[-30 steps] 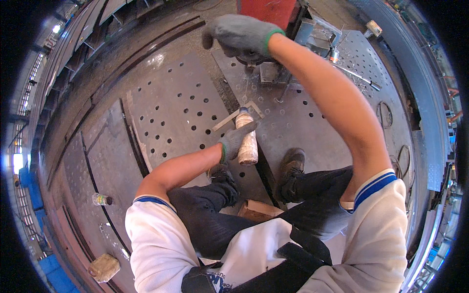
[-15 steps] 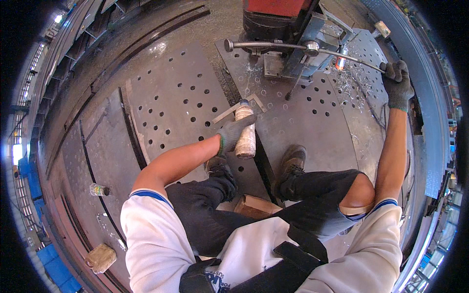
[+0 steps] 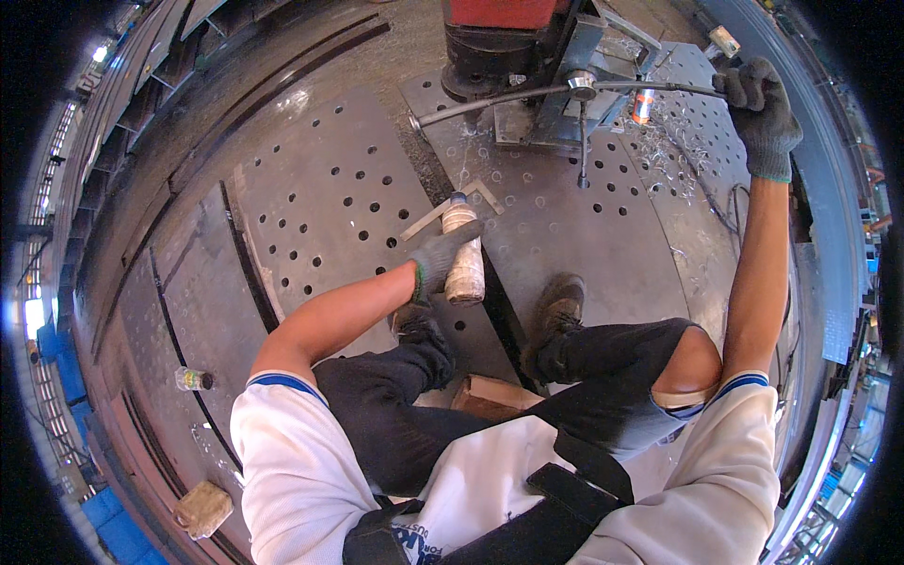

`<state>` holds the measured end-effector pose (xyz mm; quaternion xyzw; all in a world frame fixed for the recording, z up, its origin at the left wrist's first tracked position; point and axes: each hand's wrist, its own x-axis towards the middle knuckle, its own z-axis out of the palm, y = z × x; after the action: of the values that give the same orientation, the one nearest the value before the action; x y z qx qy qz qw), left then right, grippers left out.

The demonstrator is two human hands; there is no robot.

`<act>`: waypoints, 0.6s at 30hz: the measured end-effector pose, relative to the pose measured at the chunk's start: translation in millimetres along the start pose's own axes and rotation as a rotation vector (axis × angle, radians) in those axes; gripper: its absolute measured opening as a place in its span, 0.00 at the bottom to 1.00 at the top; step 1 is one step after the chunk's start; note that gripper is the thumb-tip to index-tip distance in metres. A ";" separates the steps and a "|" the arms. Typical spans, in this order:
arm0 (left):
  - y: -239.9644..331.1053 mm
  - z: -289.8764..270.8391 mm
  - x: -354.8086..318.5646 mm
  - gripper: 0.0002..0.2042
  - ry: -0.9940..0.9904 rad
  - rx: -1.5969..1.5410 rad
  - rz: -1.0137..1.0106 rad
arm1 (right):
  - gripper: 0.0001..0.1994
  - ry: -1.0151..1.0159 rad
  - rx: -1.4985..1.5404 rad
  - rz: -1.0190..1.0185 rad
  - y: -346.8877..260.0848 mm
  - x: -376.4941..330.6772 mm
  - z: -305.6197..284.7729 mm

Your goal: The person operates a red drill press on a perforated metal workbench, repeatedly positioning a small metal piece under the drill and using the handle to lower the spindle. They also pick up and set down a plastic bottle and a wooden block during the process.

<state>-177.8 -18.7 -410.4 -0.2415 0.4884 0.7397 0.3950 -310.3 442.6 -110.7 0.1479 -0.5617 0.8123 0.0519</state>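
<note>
Upper right, the right hand (image 3: 765, 115), clenched on the bar (image 3: 499, 102), swung it anticlockwise, turning the hub (image 3: 581, 87), while the left hand (image 3: 435, 264) gripped a bottle (image 3: 464, 271).

Dark lettering (image 3: 420, 543) marks the white shirt (image 3: 492, 463).

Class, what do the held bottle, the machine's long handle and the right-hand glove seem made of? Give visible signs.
Bottle: perhaps plastic; whitish, grimy, banded wrapping hides most of it.
Long handle: likely steel; smooth grey rod, shiny hub.
Right-hand glove: apparently knitted fabric, matte grey, green hem.
</note>
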 end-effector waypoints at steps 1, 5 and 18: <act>-0.2 -0.1 -1.2 0.19 0.007 0.005 0.009 | 0.13 -0.041 -0.017 -0.005 0.0 2.6 9.0; 3.7 6.9 -8.8 0.20 -0.009 0.027 0.049 | 0.12 -0.068 -0.045 0.033 -9.8 7.9 19.5; -1.2 0.5 -2.8 0.15 -0.004 0.055 0.050 | 0.16 -0.212 -0.695 -0.463 20.9 23.7 179.4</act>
<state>-175.2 -19.0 -408.7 -0.2167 0.5135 0.7362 0.3839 -305.4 266.6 -64.0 0.3264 -0.7562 0.5219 0.2218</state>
